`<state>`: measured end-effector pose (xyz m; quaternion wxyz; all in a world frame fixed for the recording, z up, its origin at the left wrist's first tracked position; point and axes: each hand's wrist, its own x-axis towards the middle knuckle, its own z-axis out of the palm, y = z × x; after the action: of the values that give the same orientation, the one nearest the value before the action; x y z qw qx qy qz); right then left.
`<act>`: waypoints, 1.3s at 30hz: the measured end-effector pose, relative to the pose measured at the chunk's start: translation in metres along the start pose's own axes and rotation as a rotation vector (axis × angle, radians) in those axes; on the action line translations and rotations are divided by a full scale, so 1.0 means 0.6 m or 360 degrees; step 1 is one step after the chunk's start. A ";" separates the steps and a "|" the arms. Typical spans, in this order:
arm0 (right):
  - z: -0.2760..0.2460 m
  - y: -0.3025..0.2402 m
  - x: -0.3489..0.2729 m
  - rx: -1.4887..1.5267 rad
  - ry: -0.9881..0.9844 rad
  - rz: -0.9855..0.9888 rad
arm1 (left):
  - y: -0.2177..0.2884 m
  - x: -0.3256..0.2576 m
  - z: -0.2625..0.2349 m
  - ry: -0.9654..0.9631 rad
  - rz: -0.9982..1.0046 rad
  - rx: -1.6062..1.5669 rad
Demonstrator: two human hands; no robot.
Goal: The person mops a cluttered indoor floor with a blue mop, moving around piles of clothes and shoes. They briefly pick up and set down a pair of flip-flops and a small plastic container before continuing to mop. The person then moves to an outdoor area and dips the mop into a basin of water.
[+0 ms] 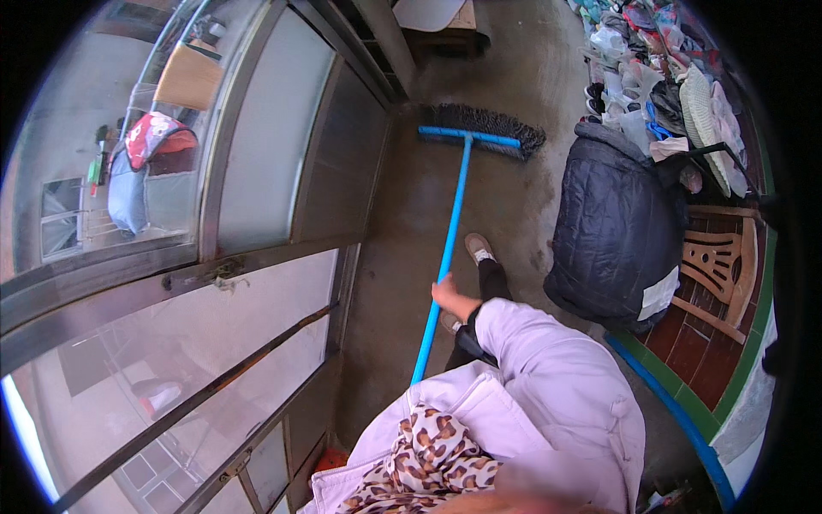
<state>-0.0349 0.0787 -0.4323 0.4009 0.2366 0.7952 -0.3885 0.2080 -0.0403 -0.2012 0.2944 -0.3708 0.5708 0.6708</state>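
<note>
My right hand (452, 296) is closed around the blue pole (451, 227) of a wide dust mop. The pole runs up from my coat, slightly slanted, to the mop's blue bar. Its dark, shaggy head (492, 122) lies on the brown floor ahead of me, beyond my shoes. The lower end of the pole is lost behind my lilac coat (556, 385). My left hand does not show.
Framed glass panels (274, 137) line the left side. On the right stands a dark padded bundle (604, 218), with a wooden chair (723, 270) beside it. Beyond are piled bags and clothes (642, 77). A blue hose-like strip (664, 407) edges a raised tiled step.
</note>
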 end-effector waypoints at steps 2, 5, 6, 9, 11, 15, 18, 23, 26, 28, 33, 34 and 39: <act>-0.025 -0.032 0.065 0.0126 -0.0186 0.0267 | 0.011 0.032 0.011 0.0007 -0.0014 -0.0046; -0.049 -0.086 0.112 -0.0097 0.0116 0.0179 | 0.049 0.079 0.026 0.0039 -0.0014 -0.0078; -0.060 -0.108 0.127 -0.0057 0.0096 0.0171 | 0.065 0.095 0.031 0.0056 -0.0007 -0.0066; -0.102 -0.169 0.171 -0.0162 0.0128 0.0102 | 0.128 0.144 0.044 0.0088 -0.0009 -0.0030; -0.135 -0.217 0.214 -0.0235 0.0139 0.0089 | 0.181 0.180 0.054 0.0111 -0.0032 0.0075; -0.212 -0.303 0.296 -0.0073 0.0179 0.0137 | 0.292 0.257 0.102 0.0096 0.0095 0.0329; -0.263 -0.352 0.329 0.0083 0.0287 0.0179 | 0.355 0.288 0.135 0.0057 -0.0033 0.0149; -0.290 -0.361 0.306 0.0154 0.0176 0.0134 | 0.389 0.268 0.144 -0.0006 -0.0031 0.0141; -0.263 -0.333 0.266 0.0035 0.0235 0.0040 | 0.352 0.234 0.124 0.0002 0.0051 0.0203; -0.229 -0.303 0.233 -0.0061 0.0291 0.0061 | 0.304 0.203 0.098 0.0006 0.0145 0.0286; -0.102 -0.186 0.130 -0.0096 0.0265 0.0111 | 0.126 0.111 0.005 -0.0067 0.0073 0.0086; -0.072 -0.160 0.106 -0.0108 0.0253 0.0095 | 0.090 0.085 -0.018 -0.0069 0.0095 0.0084; 0.095 -0.037 -0.065 0.0018 0.0210 0.0076 | -0.052 -0.072 -0.117 -0.0053 0.0124 -0.0015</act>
<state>-0.0021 0.0170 -0.4125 0.3553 0.2830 0.8119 -0.3668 0.2689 -0.1030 -0.1872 0.2758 -0.3383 0.5766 0.6906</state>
